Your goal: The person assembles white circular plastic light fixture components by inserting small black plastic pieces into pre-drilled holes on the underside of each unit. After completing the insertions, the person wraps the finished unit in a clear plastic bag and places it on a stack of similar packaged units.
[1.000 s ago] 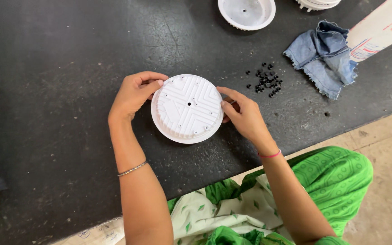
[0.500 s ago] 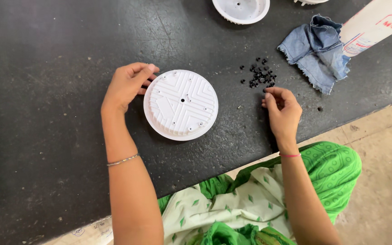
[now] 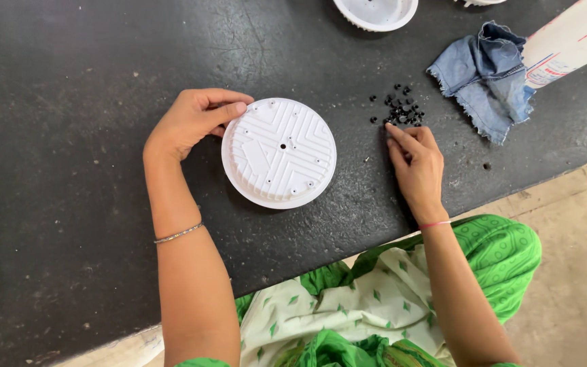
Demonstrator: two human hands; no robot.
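1. White round disc (image 3: pixel 279 153), head view: it lies flat on the dark desk (image 3: pixel 69 102), ribbed underside up, with a small centre hole and several screw holes near the rim. It sits between the two hands, close to the desk's near edge.
2. The left hand (image 3: pixel 191 122) rests at the disc's upper-left rim. Its fingers (image 3: pixel 229 109) are loosely curled, with the thumb tip touching the rim; it steadies the disc rather than gripping it.
3. The right hand (image 3: pixel 416 163) lies palm down, well apart from the disc. Its fingers are held close together, and the fingertips (image 3: pixel 394 130) reach the near edge of a heap of small black screws (image 3: pixel 399 109). Whether one is already pinched I cannot tell.
4. Handling, as a judgement: the disc looks like thin moulded plastic, light and stiff, with smooth faces that could slide on the desk. The rim is the natural place to hold it, thumb on one side and fingers opposite; the ribbing gives some purchase from above. The screws are tiny and hard and would roll or scatter easily, so they call for a fingertip pinch, one at a time.
5. Around them: a crumpled blue denim rag (image 3: pixel 487 78) lies beyond the screws, a white packet with red print (image 3: pixel 565 41) sits at the top right, and another white round part (image 3: pixel 375 12) is cut off by the top edge.
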